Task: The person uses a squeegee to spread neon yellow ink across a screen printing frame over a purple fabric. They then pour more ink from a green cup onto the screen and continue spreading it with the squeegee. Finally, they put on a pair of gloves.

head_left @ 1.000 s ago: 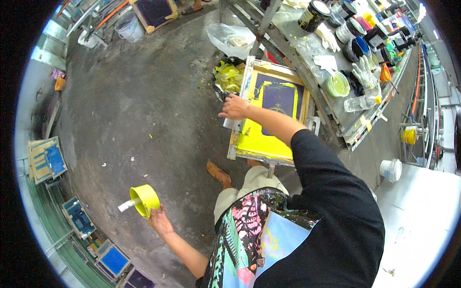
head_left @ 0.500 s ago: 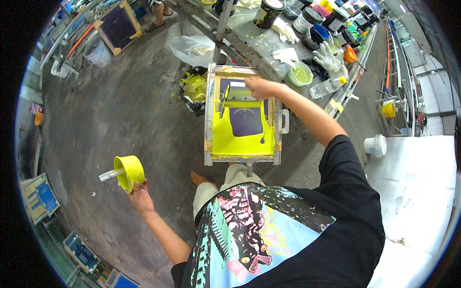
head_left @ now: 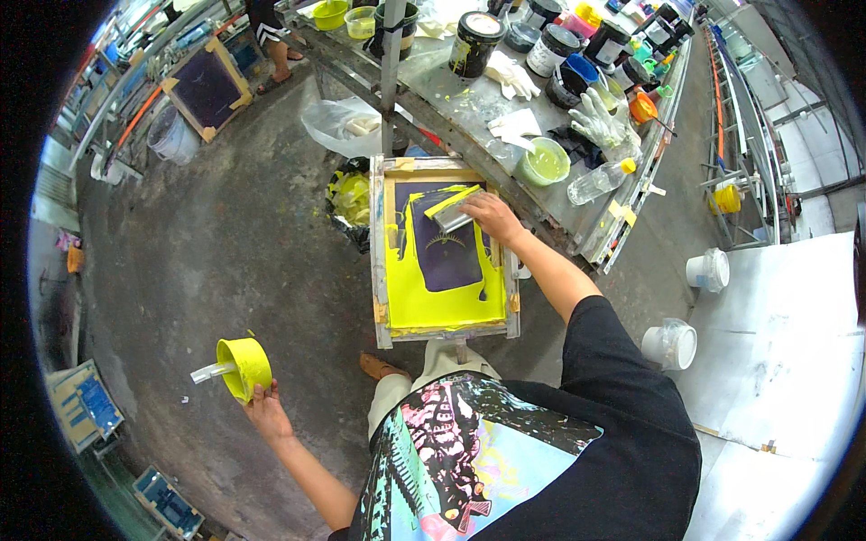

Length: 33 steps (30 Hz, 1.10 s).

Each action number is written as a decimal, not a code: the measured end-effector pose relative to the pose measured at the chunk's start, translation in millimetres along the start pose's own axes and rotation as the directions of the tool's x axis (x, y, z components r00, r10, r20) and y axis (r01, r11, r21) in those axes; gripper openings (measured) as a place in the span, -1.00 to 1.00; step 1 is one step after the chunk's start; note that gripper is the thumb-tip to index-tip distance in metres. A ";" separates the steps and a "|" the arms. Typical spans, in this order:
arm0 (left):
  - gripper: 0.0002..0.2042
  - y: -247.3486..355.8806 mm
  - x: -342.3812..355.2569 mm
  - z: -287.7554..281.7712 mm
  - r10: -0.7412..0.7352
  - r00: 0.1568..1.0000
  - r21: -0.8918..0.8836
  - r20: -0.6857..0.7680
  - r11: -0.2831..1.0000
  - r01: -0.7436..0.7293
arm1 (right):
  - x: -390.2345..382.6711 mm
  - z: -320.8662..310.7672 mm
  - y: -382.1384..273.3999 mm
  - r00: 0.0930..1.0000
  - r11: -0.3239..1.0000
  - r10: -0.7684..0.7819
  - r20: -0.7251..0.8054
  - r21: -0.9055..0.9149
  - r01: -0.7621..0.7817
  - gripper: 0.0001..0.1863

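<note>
My left hand [head_left: 268,410] is out to the left, its fingers closed round the side of a tub [head_left: 257,361] coated in yellow ink. Tilted on its side, the tub has a pale flat stick [head_left: 212,371] poking from its mouth. My right hand [head_left: 490,215] grips a squeegee [head_left: 451,216] with a metal holder, slanted over the far part of a printing screen [head_left: 380,270]; yellow ink lines its far edge. Bright yellow ink [head_left: 442,311] covers the screen's near end and sides around a dark middle [head_left: 446,264] bearing a small arched design.
Beyond the screen a bench [head_left: 433,79] carries several ink jars, a tub of pale green ink [head_left: 544,162], gloves and a clear bottle [head_left: 597,183]. A black bag [head_left: 350,203] sits left of the screen. White buckets [head_left: 669,344] stand at right. Another person's legs [head_left: 271,45] show far left.
The squeegee has turned from level to slanted, and more of the screen's dark middle shows. My view has shifted slightly. The left hand still holds the tub out.
</note>
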<state>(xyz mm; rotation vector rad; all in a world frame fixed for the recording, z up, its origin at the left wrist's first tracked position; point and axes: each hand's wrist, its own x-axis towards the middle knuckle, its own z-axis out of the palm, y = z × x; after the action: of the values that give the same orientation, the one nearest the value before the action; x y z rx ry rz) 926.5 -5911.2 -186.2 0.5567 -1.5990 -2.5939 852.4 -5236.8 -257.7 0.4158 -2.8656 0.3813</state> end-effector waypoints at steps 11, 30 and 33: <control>-0.52 -7.0 17.8 29.0 -0.019 0.994 -0.056 0.109 0.998 0.025 | -18.5 -0.7 -2.7 0.951 0.948 0.283 0.123 0.113 -0.297 -0.55; -0.55 -25.8 47.8 43.3 -0.077 0.937 -0.105 0.340 0.987 0.119 | -188.9 4.4 -197.5 0.909 0.910 0.410 -0.082 0.108 -0.401 -0.61; -0.52 -27.0 56.3 37.5 -0.108 0.923 -0.065 0.370 0.988 0.142 | -190.1 -10.0 -222.8 0.905 0.914 0.405 -0.134 0.069 -0.399 -0.53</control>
<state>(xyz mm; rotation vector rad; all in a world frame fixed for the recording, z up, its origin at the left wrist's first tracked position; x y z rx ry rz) 865.7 -5879.1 -210.3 0.1784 -1.5667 -2.9913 1099.9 -5393.3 -246.7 -0.2013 -2.7881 0.5154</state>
